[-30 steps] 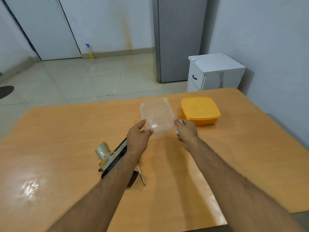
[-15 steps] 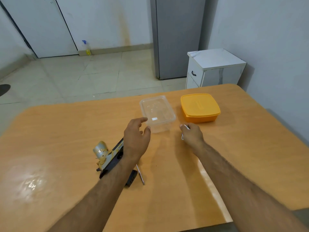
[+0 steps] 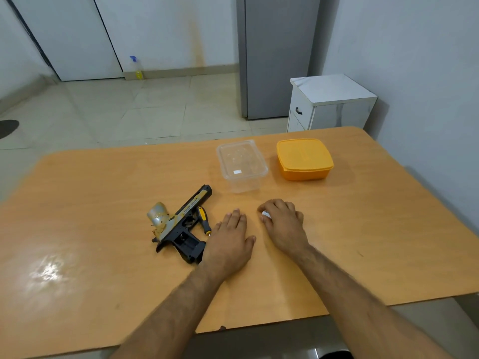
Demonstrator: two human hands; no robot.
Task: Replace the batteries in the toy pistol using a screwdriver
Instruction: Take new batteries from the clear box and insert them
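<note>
The black and gold toy pistol (image 3: 181, 224) lies on its side on the wooden table (image 3: 103, 203), its grip opened towards me. A yellow-and-black screwdriver (image 3: 202, 219) lies beside it, its shaft partly under my left hand (image 3: 230, 242), which rests flat on the table with fingers straight. My right hand (image 3: 283, 225) rests on the table with fingers curled round small silvery batteries (image 3: 266, 215); only their ends show. A clear plastic container (image 3: 242, 165) stands behind the hands.
An orange lidded box (image 3: 304, 159) stands right of the clear container. Beyond the table stand a white cabinet (image 3: 329, 102) and a grey fridge (image 3: 274, 55). A spray bottle (image 3: 136, 68) sits by the far wall.
Both hands let go of the clear container and drew back towards me. My left hand came down flat beside the pistol; my right kept the batteries.
</note>
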